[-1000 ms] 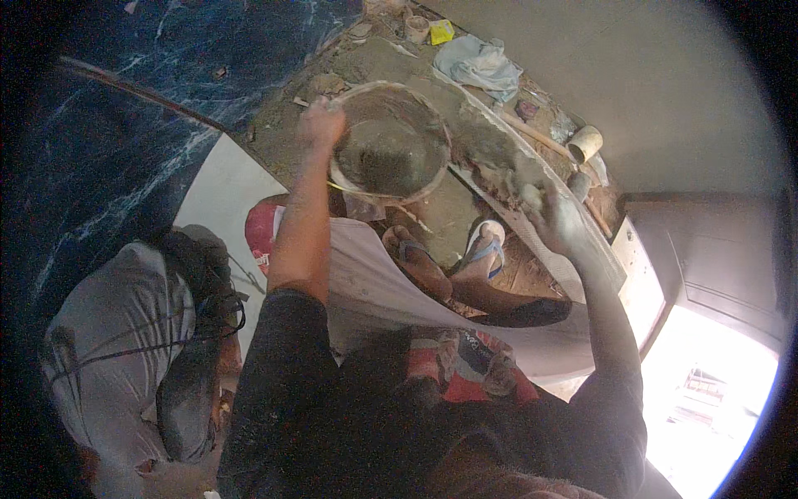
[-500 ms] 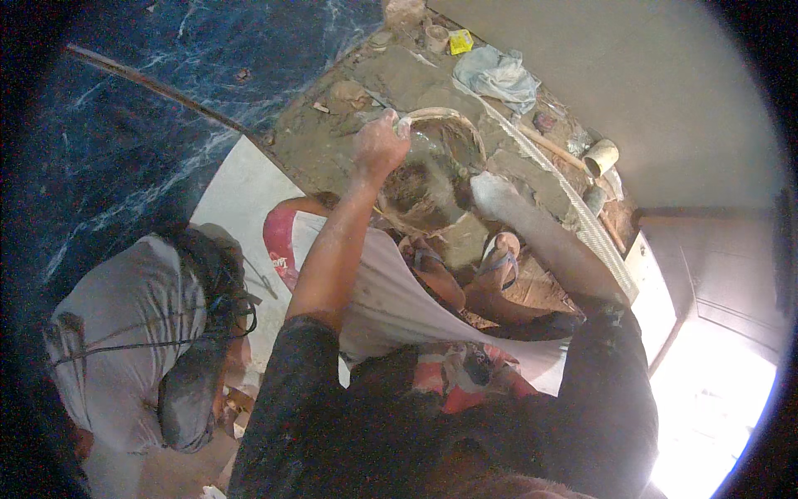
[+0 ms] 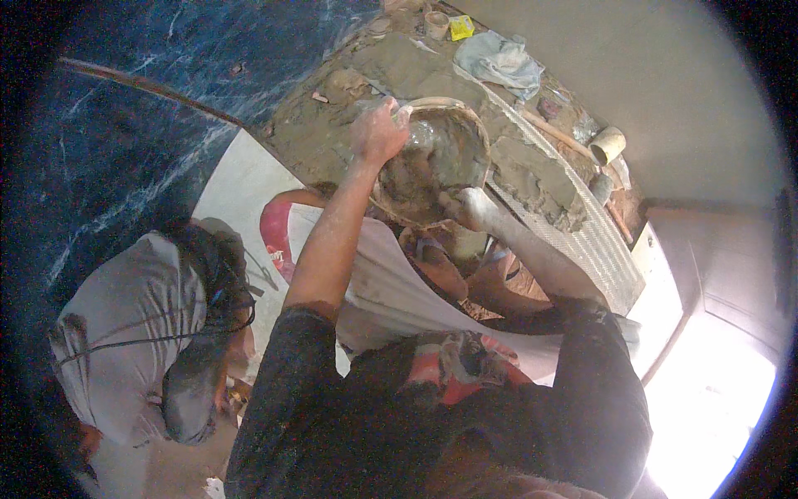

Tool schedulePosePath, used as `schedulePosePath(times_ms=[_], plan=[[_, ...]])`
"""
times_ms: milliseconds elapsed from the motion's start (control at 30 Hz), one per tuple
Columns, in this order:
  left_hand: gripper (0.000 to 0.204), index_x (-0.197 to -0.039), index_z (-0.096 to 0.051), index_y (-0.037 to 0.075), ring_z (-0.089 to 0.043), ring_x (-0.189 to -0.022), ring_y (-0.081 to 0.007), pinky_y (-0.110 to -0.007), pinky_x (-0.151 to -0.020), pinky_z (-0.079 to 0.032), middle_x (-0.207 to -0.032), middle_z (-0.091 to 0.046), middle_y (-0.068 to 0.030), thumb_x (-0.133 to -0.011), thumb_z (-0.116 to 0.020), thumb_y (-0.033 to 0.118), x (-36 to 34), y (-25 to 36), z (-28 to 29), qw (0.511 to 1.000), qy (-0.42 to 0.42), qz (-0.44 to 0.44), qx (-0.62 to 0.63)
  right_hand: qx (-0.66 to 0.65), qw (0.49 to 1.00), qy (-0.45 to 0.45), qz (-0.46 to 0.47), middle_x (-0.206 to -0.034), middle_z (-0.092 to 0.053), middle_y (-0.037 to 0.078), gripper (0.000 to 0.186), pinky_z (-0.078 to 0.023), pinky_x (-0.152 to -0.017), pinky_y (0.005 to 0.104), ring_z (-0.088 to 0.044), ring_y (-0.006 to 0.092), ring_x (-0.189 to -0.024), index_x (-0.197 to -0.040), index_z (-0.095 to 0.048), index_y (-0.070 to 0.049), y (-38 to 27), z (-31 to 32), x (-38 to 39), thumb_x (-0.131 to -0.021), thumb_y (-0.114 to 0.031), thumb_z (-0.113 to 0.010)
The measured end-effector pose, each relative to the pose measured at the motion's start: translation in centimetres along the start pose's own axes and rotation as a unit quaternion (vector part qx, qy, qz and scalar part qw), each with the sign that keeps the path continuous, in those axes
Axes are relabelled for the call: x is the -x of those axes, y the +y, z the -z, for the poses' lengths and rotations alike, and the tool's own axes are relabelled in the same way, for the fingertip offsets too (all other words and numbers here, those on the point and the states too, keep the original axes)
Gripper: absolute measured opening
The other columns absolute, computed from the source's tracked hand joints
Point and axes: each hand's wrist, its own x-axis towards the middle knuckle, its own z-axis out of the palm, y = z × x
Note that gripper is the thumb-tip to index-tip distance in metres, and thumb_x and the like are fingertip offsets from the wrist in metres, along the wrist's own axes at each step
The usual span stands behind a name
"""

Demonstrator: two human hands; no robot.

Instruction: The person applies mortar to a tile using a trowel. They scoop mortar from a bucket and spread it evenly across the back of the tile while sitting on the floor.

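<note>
A round basin with a pale rim and wet grey-brown mortar-like stuff inside stands tilted in front of me. My left hand is closed on its upper left rim. Across the lower right rim reaches my right hand, coated in pale dust. Its fingers curl down toward the inside of the basin; what they hold, if anything, is hidden. Around and beyond the basin spreads wet mortar. Just below it are my sandalled feet.
At left another person crouches by a white slab and dark blue marbled surface. A ridged pale strip, a wooden handle, a cup, a plastic bag and a yellow packet lie along the right-hand wall.
My right hand has moved left and down, from beside the basin's right rim to over its lower right edge. My left hand keeps its hold on the rim, and the basin has shifted slightly.
</note>
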Motion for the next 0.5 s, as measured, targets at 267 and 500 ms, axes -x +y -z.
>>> schedulePosePath(times_ms=[267, 500], plan=[[0.038, -0.106, -0.063, 0.008, -0.063, -0.094, -0.0366, -0.047, -0.081, -0.048, -0.096, -0.067, -0.0190, -0.085, -0.057, 0.039, -0.2, 0.4, 0.2, 0.999, -0.025, 0.027, 0.012, -0.241, 0.968, 0.047, -0.050, -0.109, -0.065, 0.017, 0.039, -0.048, -0.085, 0.0366, -0.063, 0.0281, -0.100, -0.116, -0.062, -0.004, -3.9, 0.0, 3.0, -0.087, -0.030, -0.062], [0.047, -0.114, -0.062, 0.005, -0.060, -0.101, -0.0366, -0.045, -0.087, -0.046, -0.105, -0.064, -0.0212, -0.086, -0.055, 0.043, -0.3, 0.2, 0.0, 0.993, -0.082, 0.076, 0.030, -0.230, 0.970, 0.033, -0.071, -0.109, -0.066, 0.010, 0.040, -0.048, -0.083, 0.0321, -0.061, 0.0174, -0.097, -0.119, -0.061, -0.005, -2.3, -0.9, 3.9, -0.083, -0.021, -0.067]])
